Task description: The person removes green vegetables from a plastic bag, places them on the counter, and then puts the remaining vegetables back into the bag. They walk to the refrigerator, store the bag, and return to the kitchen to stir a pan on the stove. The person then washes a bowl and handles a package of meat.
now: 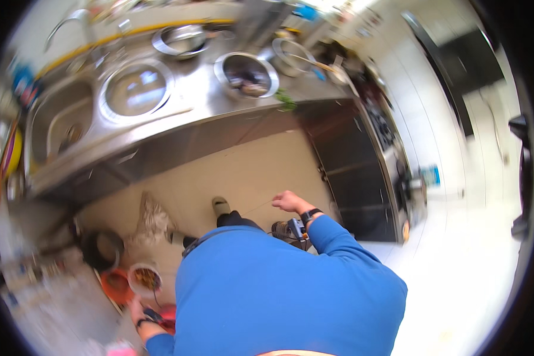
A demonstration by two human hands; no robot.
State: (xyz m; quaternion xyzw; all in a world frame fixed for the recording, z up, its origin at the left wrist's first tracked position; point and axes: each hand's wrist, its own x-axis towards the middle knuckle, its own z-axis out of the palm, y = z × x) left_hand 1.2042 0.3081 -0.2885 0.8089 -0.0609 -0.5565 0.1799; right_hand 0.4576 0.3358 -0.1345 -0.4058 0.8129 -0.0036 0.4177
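My right hand [287, 201] hangs over the tiled floor, its fingers loosely curled and nothing visible in them. A dark band circles that wrist. At lower left, my left hand [135, 309] is beside the rim of an orange bucket [117, 287]; blur hides whether it touches or holds anything. Right beside that bucket stands a white bucket [159, 289] with brownish-yellow scraps inside. A black bucket or pot [89, 256] is just behind them. Something red [169, 318] shows past my left wrist, partly covered by my blue sleeve.
Ahead runs a steel counter [191, 95] with a sink [62, 104], a wide water-filled basin [135, 91] and a metal bowl of dark food [236, 80]. Green leaves [286, 100] lie at its edge. A crumpled plastic bag [151, 218] is on the floor. Dark cabinets [351, 173] stand at right.
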